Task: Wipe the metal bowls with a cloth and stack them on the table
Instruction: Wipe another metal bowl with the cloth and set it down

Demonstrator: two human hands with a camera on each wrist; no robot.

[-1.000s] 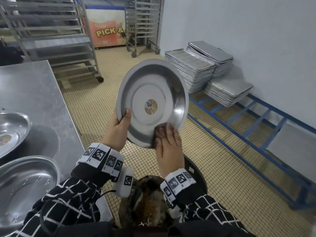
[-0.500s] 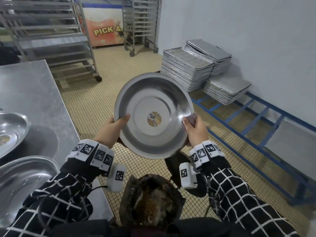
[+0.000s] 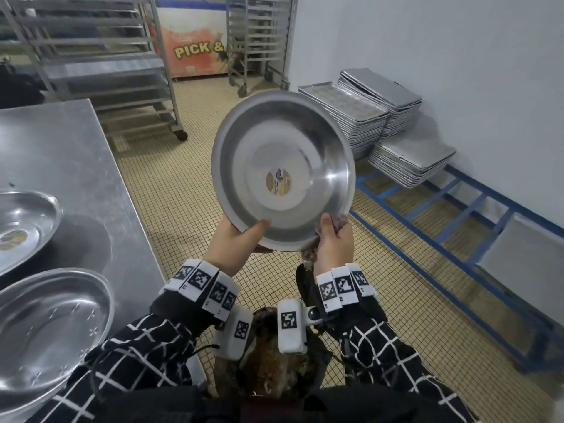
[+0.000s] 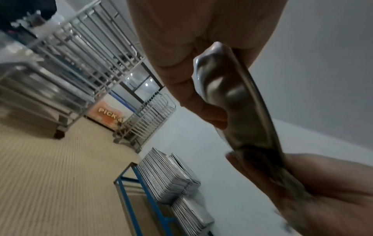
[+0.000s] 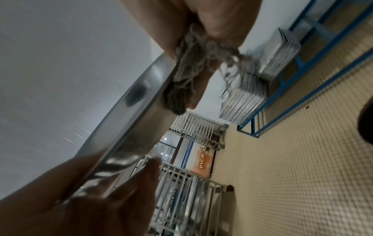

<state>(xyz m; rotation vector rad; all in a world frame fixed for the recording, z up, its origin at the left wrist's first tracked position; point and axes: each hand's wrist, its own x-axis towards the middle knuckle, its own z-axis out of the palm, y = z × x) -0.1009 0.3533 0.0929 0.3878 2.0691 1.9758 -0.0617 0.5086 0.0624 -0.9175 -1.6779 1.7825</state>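
Observation:
A round metal bowl (image 3: 283,172) with a sticker in its middle is held up tilted, its inside facing me, over the floor. My left hand (image 3: 241,236) grips its lower left rim, thumb inside. My right hand (image 3: 332,239) pinches a grey cloth (image 3: 338,222) over the lower right rim, thumb on the inside. In the left wrist view the bowl (image 4: 238,102) shows edge-on between my fingers. In the right wrist view the frayed cloth (image 5: 187,67) is pressed on the bowl's (image 5: 129,127) outer wall. Two more bowls, one (image 3: 21,227) behind the other (image 3: 48,325), lie on the steel table (image 3: 79,166) at left.
Stacks of baking trays (image 3: 354,117) sit on a blue floor frame (image 3: 451,239) along the right wall. Wheeled tray racks (image 3: 100,56) stand behind the table. A dark bin (image 3: 274,367) is on the tiled floor below my hands.
My right hand with the cloth slid from the bowl's inside bottom to the right rim, then down to the lower right rim. The bowl turned and was lifted a little.

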